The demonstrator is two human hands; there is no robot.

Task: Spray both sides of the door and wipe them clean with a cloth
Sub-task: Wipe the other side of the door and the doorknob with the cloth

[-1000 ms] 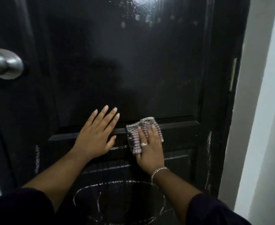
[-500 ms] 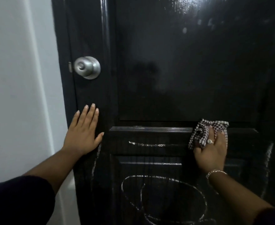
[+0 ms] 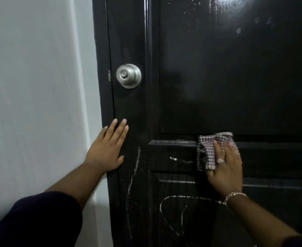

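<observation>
The black door [image 3: 227, 77] fills the middle and right of the view, its glossy upper panel catching a bright glare and fine droplets near the top. A silver knob [image 3: 128, 76] sits on its left stile, close to the edge that meets the white wall [image 3: 36, 86] on the left.

The left hand [image 3: 106, 150] lies flat against the door's left edge, below the knob and well apart from it. Its fingers [image 3: 119, 130] are straight and held close together, pointing up, with the thumb out to the right; the heel of the palm overlaps the door's edge toward the wall. It holds nothing.

The right hand [image 3: 226, 164] presses a checked cloth [image 3: 210, 151] against the horizontal rail between the upper and lower panels, right of centre. The fingers are straight and slightly spread, laid over the cloth's right part, and the cloth bunches out from under them to the left and up, its top reaching the ledge at the bottom of the upper panel. A ring [image 3: 220, 160] shows on one finger and a bracelet [image 3: 235, 195] circles the wrist.

White streaks [image 3: 179, 159] mark the rail just left of the cloth. More white lines run down the left stile below the left hand, and a looping scrawl [image 3: 173, 211] covers the lower panel under the right hand. Dark sleeves [image 3: 36, 221] cover both forearms at the near edge.
</observation>
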